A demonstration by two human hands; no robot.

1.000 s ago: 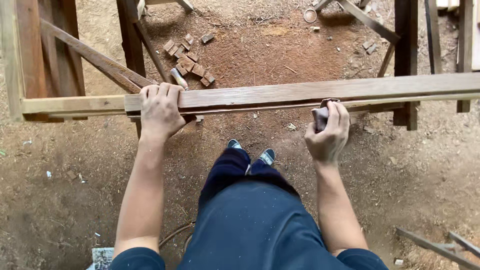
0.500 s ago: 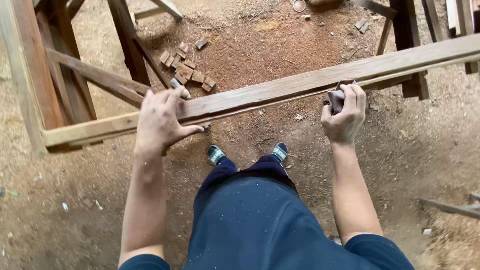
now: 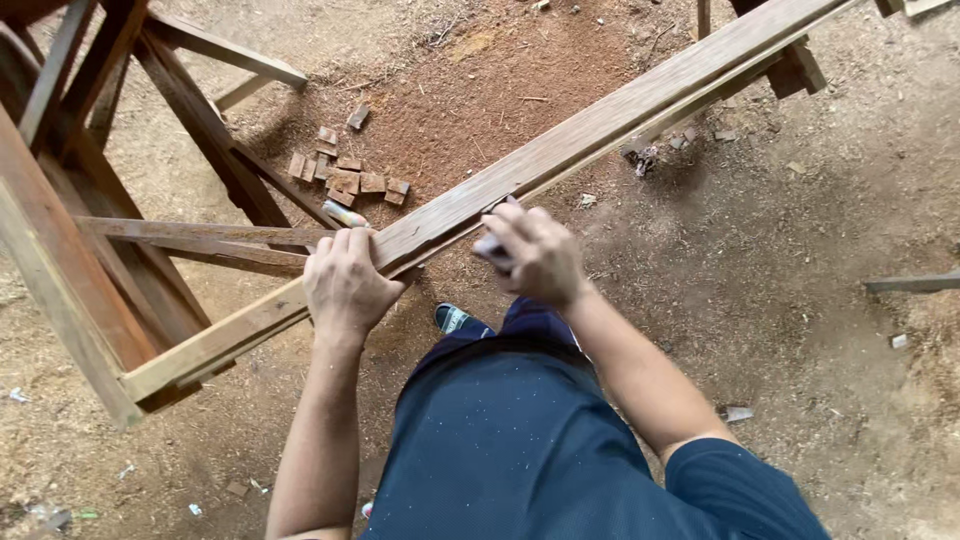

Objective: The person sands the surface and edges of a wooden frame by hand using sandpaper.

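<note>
A long, narrow brown wooden plank (image 3: 600,125) runs diagonally from lower left to upper right of the frame, resting on a wooden frame; a small grey sanding block (image 3: 490,245) presses against its near edge.

Plank (image 3: 600,130) on trestle (image 3: 70,270), offcuts (image 3: 345,175) behind
</note>
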